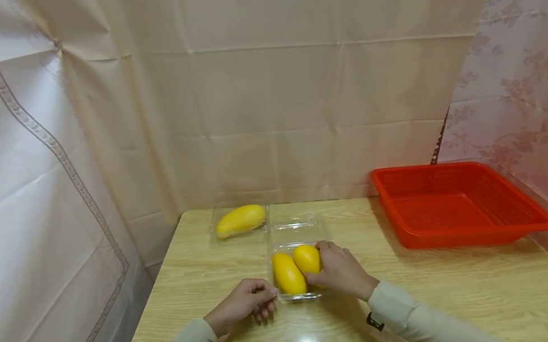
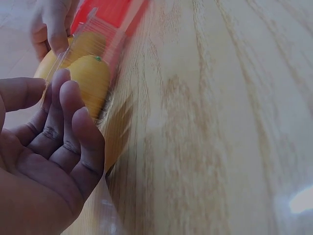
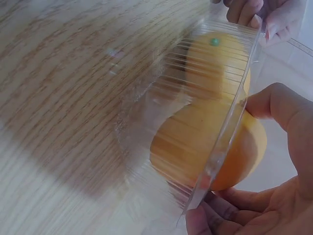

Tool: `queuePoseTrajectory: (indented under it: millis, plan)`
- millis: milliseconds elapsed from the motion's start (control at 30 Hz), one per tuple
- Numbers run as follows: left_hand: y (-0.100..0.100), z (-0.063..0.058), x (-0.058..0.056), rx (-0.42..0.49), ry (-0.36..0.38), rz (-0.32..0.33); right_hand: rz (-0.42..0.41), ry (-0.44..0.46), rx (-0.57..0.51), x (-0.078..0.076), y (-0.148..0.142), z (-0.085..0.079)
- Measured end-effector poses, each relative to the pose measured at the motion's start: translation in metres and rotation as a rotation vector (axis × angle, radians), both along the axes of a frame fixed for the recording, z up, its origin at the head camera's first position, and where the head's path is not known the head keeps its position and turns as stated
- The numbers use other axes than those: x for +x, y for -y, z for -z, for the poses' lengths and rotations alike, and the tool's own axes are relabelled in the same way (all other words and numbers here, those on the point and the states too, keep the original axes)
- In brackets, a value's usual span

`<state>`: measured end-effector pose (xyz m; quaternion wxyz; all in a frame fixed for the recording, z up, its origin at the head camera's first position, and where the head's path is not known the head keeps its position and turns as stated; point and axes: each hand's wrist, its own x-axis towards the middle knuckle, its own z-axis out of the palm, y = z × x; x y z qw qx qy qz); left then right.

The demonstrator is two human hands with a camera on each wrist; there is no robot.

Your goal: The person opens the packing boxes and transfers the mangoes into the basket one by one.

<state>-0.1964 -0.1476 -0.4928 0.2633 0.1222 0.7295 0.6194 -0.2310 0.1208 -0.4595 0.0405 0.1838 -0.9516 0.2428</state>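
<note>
A clear plastic clamshell box [image 1: 301,296] lies opened on the table, its lid [image 1: 296,225] folded back away from me. Inside sit two yellow mangoes side by side, the left mango [image 1: 288,273] lengthwise and the right mango [image 1: 307,258] leaning against it. My right hand [image 1: 341,270] grips the right mango, thumb on the near side and fingers round its far side. At the box's near left corner, my left hand [image 1: 248,302] pinches the rim between thumb and index finger; the left wrist view shows its other fingers [image 2: 85,129] loosely bent beside the wall.
Behind and to the left, another yellow mango [image 1: 241,220] lies in a second clear plastic box [image 1: 214,231]. A red plastic basket [image 1: 469,236] stands at the right of the wooden table [image 1: 451,297]. Cloth curtains [image 1: 265,93] hang behind the table and along both sides.
</note>
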Motion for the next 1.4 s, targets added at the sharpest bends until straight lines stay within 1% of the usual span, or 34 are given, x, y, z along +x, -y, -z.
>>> queuePoseTrajectory:
  millis: [267,433,533,733,1000,1200,1400]
  plan:
    - [-0.001,-0.001,-0.001,-0.008,0.005,-0.009,-0.012,-0.032,-0.039,0.0,-0.005,-0.003]
    - [-0.001,0.0,-0.001,-0.005,0.004,-0.008,-0.009,-0.032,-0.073,-0.001,-0.007,-0.008]
    - [0.0,0.0,-0.001,-0.001,0.0,-0.007,-0.013,-0.03,-0.079,-0.002,-0.007,-0.012]
    - [-0.001,0.002,0.001,0.018,0.001,0.003,-0.02,-0.056,-0.071,-0.002,-0.01,-0.017]
    - [-0.001,0.004,0.002,0.037,0.001,-0.002,-0.006,-0.073,-0.07,-0.005,-0.015,-0.023]
    - [-0.001,0.004,0.002,0.043,0.005,-0.006,0.004,-0.075,-0.076,-0.007,-0.02,-0.025]
    - [-0.001,0.004,0.002,0.039,0.005,-0.01,-0.009,-0.094,-0.099,-0.009,-0.023,-0.026]
